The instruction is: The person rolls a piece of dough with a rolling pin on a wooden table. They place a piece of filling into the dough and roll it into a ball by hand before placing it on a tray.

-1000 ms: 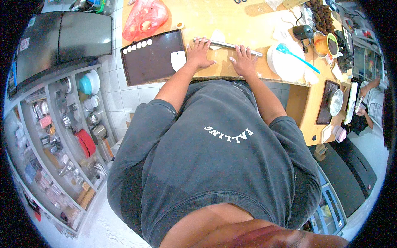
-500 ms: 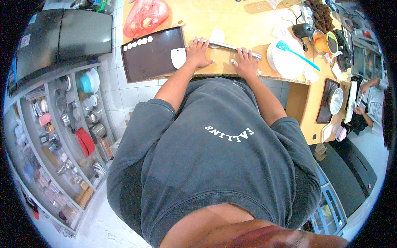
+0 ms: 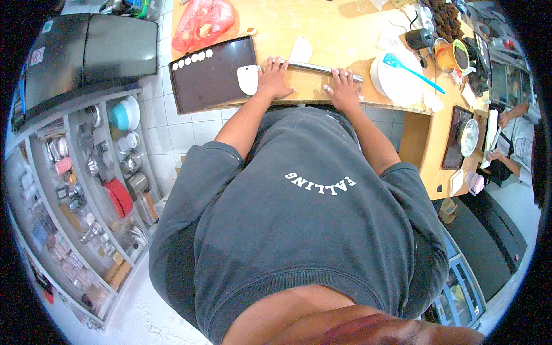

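Both hands lie on a thin metal rolling pin [image 3: 310, 66] near the table's front edge. My left hand [image 3: 275, 80] rests over its left end, fingers stretched out. Toward its right end lies my right hand [image 3: 345, 91], fingers also extended and spread. Just beyond the pin is a flat, pale sheet of dough [image 3: 301, 49], its near edge against the pin. Left of my left hand, a white scraper [image 3: 248, 79] lies at the right side of a dark baking tray [image 3: 213, 86]. Several small white dough discs [image 3: 194, 58] line that tray's far left edge.
A white bowl [image 3: 382, 86] with a blue spatula [image 3: 411, 71] across it stands right of my hands. A red plastic bag [image 3: 202, 26] lies behind the tray. Farther right are a black kettle [image 3: 420, 40], another tray [image 3: 452, 141] and a co-worker's hands [image 3: 498, 154].
The rolling pin and my hands have shifted slightly nearer to me. More of the dough shows beyond the pin, and none on its near side now.
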### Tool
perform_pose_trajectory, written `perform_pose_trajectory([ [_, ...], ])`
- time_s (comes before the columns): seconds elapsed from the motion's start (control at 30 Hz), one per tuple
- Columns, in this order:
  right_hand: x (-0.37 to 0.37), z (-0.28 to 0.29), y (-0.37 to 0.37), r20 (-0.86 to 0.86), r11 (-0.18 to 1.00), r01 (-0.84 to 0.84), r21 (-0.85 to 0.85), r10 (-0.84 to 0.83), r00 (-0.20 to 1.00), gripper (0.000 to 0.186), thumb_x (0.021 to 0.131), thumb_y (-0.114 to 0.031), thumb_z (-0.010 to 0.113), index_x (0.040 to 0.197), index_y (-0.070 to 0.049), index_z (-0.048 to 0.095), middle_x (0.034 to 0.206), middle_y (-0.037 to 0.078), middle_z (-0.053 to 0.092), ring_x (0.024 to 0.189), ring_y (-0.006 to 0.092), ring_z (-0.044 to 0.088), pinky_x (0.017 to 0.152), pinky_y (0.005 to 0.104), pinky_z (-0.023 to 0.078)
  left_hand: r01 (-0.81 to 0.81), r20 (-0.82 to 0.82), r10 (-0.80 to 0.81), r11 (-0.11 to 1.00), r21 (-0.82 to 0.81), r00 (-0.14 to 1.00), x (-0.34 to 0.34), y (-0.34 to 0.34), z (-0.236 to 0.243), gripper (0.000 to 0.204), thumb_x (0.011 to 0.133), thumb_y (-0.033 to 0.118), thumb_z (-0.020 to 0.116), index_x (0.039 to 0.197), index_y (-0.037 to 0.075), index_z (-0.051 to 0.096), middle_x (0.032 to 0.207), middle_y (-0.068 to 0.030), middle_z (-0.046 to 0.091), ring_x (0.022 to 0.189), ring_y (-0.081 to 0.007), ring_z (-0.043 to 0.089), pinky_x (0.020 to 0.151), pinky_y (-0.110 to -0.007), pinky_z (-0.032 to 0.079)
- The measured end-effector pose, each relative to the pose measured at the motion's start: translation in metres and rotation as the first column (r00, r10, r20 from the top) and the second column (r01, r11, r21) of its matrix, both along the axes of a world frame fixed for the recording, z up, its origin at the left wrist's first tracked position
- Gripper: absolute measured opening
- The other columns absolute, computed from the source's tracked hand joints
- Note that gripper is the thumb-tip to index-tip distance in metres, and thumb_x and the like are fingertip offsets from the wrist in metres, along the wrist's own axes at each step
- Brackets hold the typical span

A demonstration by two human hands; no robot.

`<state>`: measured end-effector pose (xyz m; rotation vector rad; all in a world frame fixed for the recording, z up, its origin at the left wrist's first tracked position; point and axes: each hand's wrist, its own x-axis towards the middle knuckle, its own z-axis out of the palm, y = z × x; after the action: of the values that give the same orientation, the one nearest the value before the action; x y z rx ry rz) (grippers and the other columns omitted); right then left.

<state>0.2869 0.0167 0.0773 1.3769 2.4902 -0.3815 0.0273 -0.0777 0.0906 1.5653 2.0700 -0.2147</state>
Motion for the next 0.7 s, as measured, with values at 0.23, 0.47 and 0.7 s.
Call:
perform_pose_trajectory([
  [0.23,0.007,-0.003,-0.007,0.015,1.0,0.001,-0.03,0.0,1.0,0.077,0.103,-0.059,0.052,0.167,-0.027,0.026,0.176,0.005,0.019,0.162,0.0359,0.013,0.118,0.077,0.024,0.04,-0.009,-0.04,0.998,0.038,0.999,0.001,-0.012,-0.011,0.115,0.08,0.063,0.077,0.169,0.021,0.017,0.176,-0.0123,0.013,0.163,-0.0385,0.008,0.125,-0.07,0.016],
  [0.47,0.007,-0.009,-0.012,0.027,0.999,0.022,-0.039,-0.021,0.999,0.078,0.103,-0.059,0.052,0.169,-0.03,0.022,0.177,0.003,0.014,0.163,0.0346,0.007,0.12,0.0764,0.02,0.065,-0.026,-0.064,0.998,0.021,0.998,0.002,-0.014,-0.009,0.118,0.08,0.062,0.078,0.169,0.018,0.016,0.177,-0.0128,0.011,0.163,-0.0389,0.006,0.125,-0.07,0.015],
  [0.7,0.003,-0.015,-0.007,-0.059,0.999,0.029,0.035,-0.027,0.998,0.072,0.103,-0.057,0.053,0.166,-0.029,0.03,0.175,0.009,0.02,0.161,0.0421,0.013,0.118,0.0789,0.022,0.053,-0.046,-0.051,0.998,0.034,0.998,0.001,-0.005,-0.02,0.117,0.082,0.071,0.07,0.17,0.017,0.014,0.177,-0.0136,0.006,0.163,-0.039,0.003,0.125,-0.071,0.01],
])
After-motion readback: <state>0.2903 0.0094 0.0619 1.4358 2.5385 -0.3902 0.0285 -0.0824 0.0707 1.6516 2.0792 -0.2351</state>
